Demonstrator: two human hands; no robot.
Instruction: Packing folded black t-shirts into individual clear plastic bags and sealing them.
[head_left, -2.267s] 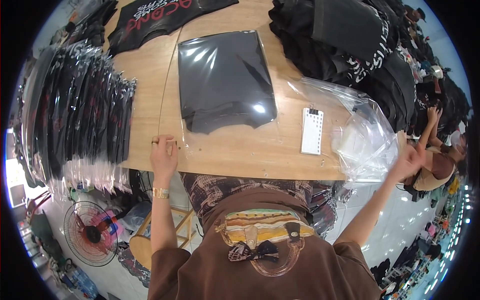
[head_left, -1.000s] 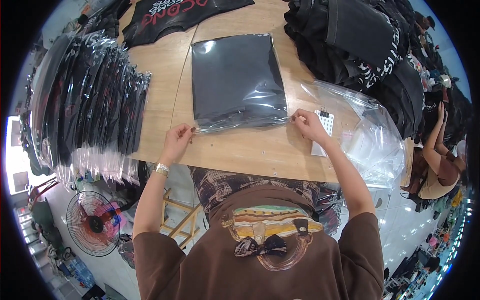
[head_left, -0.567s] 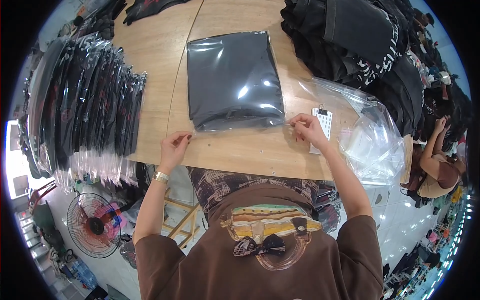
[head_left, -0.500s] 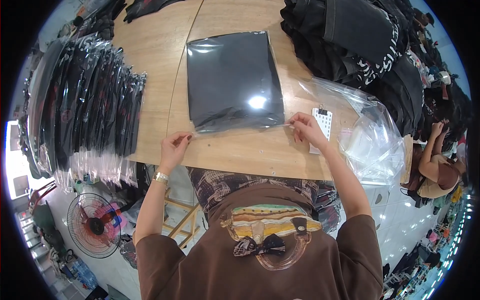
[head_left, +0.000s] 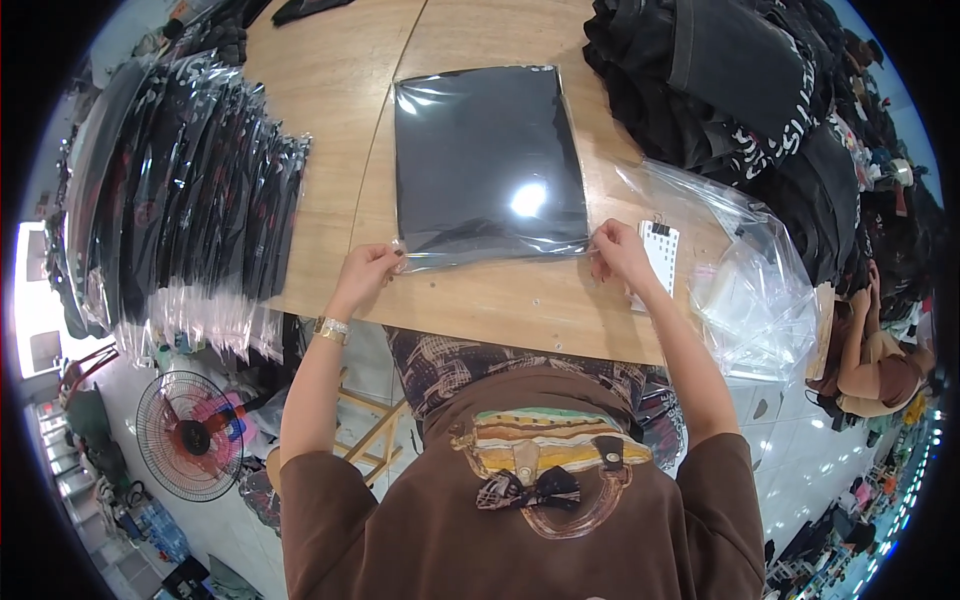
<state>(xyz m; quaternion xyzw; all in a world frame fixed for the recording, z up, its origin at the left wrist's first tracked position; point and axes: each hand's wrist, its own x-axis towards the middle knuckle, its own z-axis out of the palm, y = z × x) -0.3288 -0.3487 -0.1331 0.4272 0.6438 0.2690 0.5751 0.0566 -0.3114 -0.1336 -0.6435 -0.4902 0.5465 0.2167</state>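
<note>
hands (head_left: 366, 277) (head_left: 622, 254) pinch a clear bag (head_left: 490, 252) by its near corners, forearms (head_left: 314, 395) slanting inward.

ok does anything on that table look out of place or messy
Only mildly: the pile of clear plastic bags right of the clipped white notepad is rumpled and spread out, unlike the close row of bagged garments at the left. The bagged dark garment in the middle lies flat, with no visible damage.
</note>
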